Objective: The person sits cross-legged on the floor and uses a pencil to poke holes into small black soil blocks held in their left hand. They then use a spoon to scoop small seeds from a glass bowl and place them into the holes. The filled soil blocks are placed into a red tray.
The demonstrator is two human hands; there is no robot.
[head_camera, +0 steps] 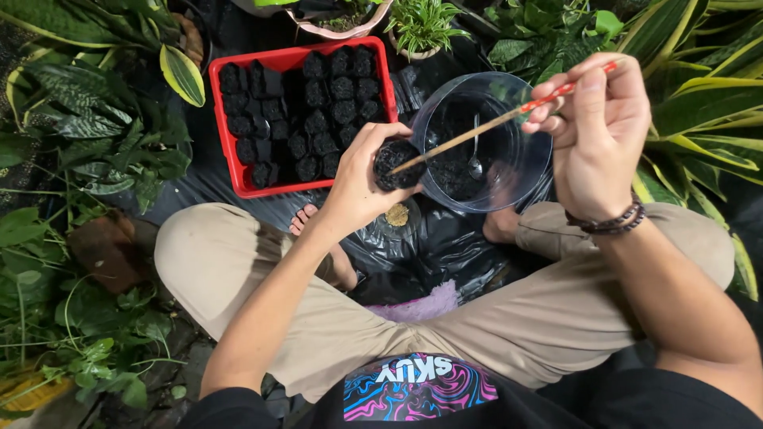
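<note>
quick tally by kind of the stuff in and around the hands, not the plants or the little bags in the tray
Small black soil-filled pot, in the left hand: 1
Thin stick with red end, in the right hand: 1
Clear plastic bowl with soil: 1
Spoon in the bowl: 1
Red tray: 1
Total: 5

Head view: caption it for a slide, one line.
Left hand holds a small black soil-filled pot; right hand pokes it with a chopstick beside a red tray.
</note>
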